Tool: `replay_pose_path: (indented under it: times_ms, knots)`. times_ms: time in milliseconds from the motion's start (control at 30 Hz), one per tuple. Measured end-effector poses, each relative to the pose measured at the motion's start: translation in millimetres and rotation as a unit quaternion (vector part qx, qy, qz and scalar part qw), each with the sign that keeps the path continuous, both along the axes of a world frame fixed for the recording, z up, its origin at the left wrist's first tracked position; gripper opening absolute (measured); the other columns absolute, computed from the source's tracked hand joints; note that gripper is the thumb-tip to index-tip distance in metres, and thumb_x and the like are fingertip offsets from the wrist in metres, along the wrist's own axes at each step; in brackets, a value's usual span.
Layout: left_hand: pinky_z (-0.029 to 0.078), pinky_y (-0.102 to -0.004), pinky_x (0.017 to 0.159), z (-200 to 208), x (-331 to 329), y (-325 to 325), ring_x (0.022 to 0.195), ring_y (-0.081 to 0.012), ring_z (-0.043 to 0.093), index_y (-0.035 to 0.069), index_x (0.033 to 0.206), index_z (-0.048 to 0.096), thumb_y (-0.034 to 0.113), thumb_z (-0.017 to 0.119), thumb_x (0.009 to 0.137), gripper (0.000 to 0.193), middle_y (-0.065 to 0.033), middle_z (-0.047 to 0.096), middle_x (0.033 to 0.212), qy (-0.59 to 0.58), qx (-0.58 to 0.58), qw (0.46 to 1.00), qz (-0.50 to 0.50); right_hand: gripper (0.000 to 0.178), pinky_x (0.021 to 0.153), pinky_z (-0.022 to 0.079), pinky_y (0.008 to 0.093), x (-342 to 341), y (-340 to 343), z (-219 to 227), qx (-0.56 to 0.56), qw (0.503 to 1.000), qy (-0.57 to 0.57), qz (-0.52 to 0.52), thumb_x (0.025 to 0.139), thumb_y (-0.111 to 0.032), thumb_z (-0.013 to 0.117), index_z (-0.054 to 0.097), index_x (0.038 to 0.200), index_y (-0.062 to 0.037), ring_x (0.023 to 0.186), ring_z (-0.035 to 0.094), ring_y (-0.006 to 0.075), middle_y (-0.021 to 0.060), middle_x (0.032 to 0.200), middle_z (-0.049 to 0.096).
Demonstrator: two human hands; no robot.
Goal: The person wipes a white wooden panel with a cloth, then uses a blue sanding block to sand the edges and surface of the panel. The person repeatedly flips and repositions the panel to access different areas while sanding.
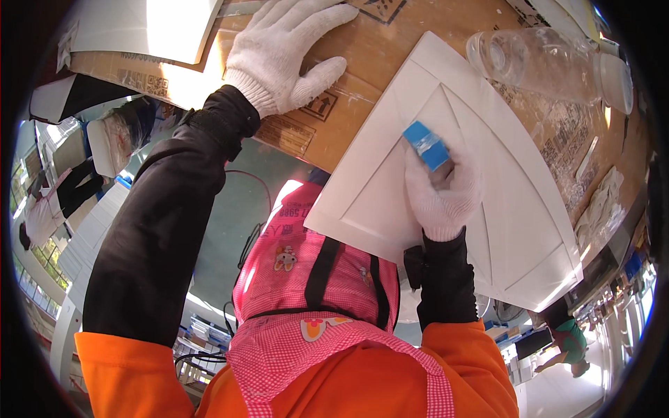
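Observation:
My left hand (pixel 286 52), in a white knit glove, lies flat on a cardboard surface (pixel 362 76) with its fingers spread. It holds nothing. A white cabinet door panel (pixel 509 167) with a recessed centre lies to its right, one corner reaching over the cardboard's near edge. Above this panel my right hand (pixel 446 184), gloved too, is closed around a small blue block (pixel 426 145) with a shiny, tape-like band on it. What kind of block it is I cannot tell. The glove hides the block's lower part.
A clear plastic jar (pixel 536 64) lies on its side beyond the panel. Another white panel (pixel 139 28) rests at the far left. A crumpled pale glove or cloth (pixel 601 209) sits at the right. Other people (pixel 52 202) (pixel 571 341) are in the background at both sides.

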State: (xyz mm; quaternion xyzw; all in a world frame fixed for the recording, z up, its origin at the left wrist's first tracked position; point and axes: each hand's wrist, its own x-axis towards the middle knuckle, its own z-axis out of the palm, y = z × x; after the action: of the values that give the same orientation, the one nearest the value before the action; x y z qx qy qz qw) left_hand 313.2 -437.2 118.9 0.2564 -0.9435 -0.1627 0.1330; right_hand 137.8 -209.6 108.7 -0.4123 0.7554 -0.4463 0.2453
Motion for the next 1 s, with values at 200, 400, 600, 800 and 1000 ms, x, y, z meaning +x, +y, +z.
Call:
replay_pose_path:
  times_ms: [200,400,600,800,1000]
  knots:
    - [0.038,-0.0528,0.115,1.1,2.0,0.1,0.136,-0.0418,0.049,0.006,0.134,0.058,0.032,0.070,0.079,0.062,-0.0201,0.054,0.145,-0.001,0.003,1.000,0.004,0.034,0.073,0.053,0.0283,-3.3,5.8,6.2,-0.021,0.989,0.078,0.124,0.080,0.002,0.081,0.066,0.110,-0.0017,0.085,0.070,0.0189,0.0096,0.095,0.072]
    - [0.038,-0.0525,0.115,1.5,2.5,0.4,0.136,-0.0415,0.049,0.005,0.134,0.057,0.030,0.071,0.079,0.062,-0.0207,0.054,0.145,0.009,-0.005,1.000,0.002,0.042,0.071,0.055,0.0364,3.7,20.3,10.8,-0.061,0.972,0.025,0.227,0.069,-0.009,0.084,0.068,0.108,-0.0084,0.085,0.070,0.0281,0.0119,0.102,0.070]
    - [0.038,-0.0519,0.115,7.0,-0.8,5.5,0.136,-0.0419,0.049,0.004,0.134,0.057,0.030,0.070,0.079,0.062,-0.0212,0.054,0.144,-0.011,0.008,1.000,0.012,0.046,0.069,0.054,0.0351,0.9,4.0,6.5,0.041,0.996,0.061,0.041,0.063,-0.007,0.082,0.068,0.106,-0.0101,0.081,0.069,0.0285,0.0102,0.099,0.070]
    - [0.037,-0.0513,0.115,5.4,0.8,4.7,0.136,-0.0417,0.048,0.004,0.135,0.057,0.029,0.070,0.080,0.062,-0.0213,0.053,0.145,-0.006,-0.004,1.000,0.005,0.049,0.068,0.053,0.0344,19.9,41.9,16.3,-0.031,0.949,0.028,0.313,0.058,-0.004,0.081,0.069,0.105,-0.0112,0.081,0.069,0.0261,0.0070,0.100,0.071]
    - [0.037,-0.0507,0.115,2.1,1.6,4.8,0.136,-0.0419,0.048,0.004,0.134,0.057,0.028,0.071,0.080,0.061,-0.0213,0.053,0.144,0.002,-0.008,1.000,0.000,0.042,0.075,0.055,0.0362,8.3,21.2,4.3,0.009,0.995,0.032,0.091,0.069,-0.004,0.084,0.069,0.108,-0.0110,0.085,0.069,0.0264,0.0069,0.100,0.071]
